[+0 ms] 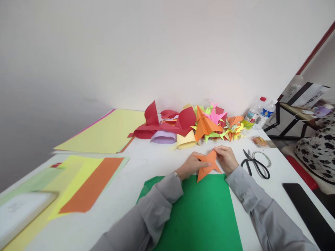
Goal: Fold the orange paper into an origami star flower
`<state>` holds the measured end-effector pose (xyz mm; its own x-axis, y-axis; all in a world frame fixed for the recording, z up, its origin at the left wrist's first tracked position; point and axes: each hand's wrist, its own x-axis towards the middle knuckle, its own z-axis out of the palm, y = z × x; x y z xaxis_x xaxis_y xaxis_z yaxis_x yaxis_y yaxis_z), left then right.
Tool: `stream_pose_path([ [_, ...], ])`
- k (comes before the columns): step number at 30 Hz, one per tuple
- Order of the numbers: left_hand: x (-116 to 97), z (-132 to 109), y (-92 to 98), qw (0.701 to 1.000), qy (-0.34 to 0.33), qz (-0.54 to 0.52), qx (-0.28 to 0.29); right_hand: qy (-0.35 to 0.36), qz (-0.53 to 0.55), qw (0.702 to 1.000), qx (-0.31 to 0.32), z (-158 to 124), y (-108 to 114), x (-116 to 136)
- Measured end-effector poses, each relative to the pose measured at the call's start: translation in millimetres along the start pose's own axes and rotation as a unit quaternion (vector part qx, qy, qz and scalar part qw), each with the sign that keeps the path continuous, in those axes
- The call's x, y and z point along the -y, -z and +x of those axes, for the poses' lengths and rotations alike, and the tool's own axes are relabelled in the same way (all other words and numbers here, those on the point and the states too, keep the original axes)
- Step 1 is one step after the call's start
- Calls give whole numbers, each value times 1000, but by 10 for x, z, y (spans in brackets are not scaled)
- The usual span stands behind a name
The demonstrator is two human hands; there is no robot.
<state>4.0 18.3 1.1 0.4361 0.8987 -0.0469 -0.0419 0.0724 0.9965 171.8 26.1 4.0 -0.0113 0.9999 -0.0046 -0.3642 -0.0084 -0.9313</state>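
An orange paper star (208, 168) with pointed arms is between my two hands, above the far edge of a green sheet of paper (201, 212). My left hand (190, 165) grips the star from the left, its thumb lying on the paper. With finger and thumb, my right hand (226, 159) pinches the star's upper tip. Black-handled scissors (255, 163) lie partly open to the right of my right hand. Behind my hands is a heap of folded paper pieces, among them an orange folded star (205, 123) and a pink one (215, 115).
Red folded shapes (148, 130) stand by the wall. Large yellow sheets (104, 130) and orange strips (91, 184) lie left, near a white box-like object (23, 212). Bottles (265, 115), a tape ring (261, 158) and a black slab (309, 212) are right. Someone in patterned clothing (316, 150) sits beyond.
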Motion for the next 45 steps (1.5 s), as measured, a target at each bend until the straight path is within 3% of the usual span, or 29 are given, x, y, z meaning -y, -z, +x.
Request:
stream_pose_path([
  [7,29,40,-9,998,-5,-60,-24,47,32,995,-85,22,30,75],
  [10,16,69,-18,988,3,-142,-62,84,-58,987,-124,1,122,90],
  [12,7,91,-24,976,-1,-208,-57,124,-151,966,-171,-65,236,89],
  [14,11,116,-24,967,-7,-245,-64,170,-251,922,-240,-191,392,89],
  [16,31,145,-19,967,-5,-240,-85,198,-378,853,-299,-372,568,99],
  [18,57,169,-13,970,-7,-217,-110,195,-528,761,-322,-573,728,126],
  [20,71,180,-12,974,-15,-195,-115,137,-645,667,-347,-744,843,169],
  [22,55,173,-19,973,-20,-196,-121,60,-702,625,-336,-845,912,220],
  [25,-32,141,-33,965,-21,-228,-128,7,-741,607,-288,-856,972,293],
  [27,-118,115,-36,958,-30,-256,-124,-9,-728,624,-284,-816,999,330],
  [30,-252,83,-26,948,-55,-287,-125,-21,-649,695,-307,-777,960,350],
  [33,-383,53,-10,945,-60,-293,-135,48,-501,805,-313,-799,722,331],
  [35,-485,20,-4,944,-70,-294,-133,80,-328,908,-247,-832,448,308],
  [37,-613,-35,-7,939,-90,-302,-135,35,-140,980,-136,-866,134,291],
  [39,-760,-112,-18,938,-109,-299,-138,-2,-6,999,-44,-901,-160,286],
  [41,-905,-198,-35,939,-129,-282,-151,-18,82,996,27,-948,-385,291],
  [45,-1094,-333,-82,947,-169,-215,-166,-2,92,993,73,-1129,-587,309],
])
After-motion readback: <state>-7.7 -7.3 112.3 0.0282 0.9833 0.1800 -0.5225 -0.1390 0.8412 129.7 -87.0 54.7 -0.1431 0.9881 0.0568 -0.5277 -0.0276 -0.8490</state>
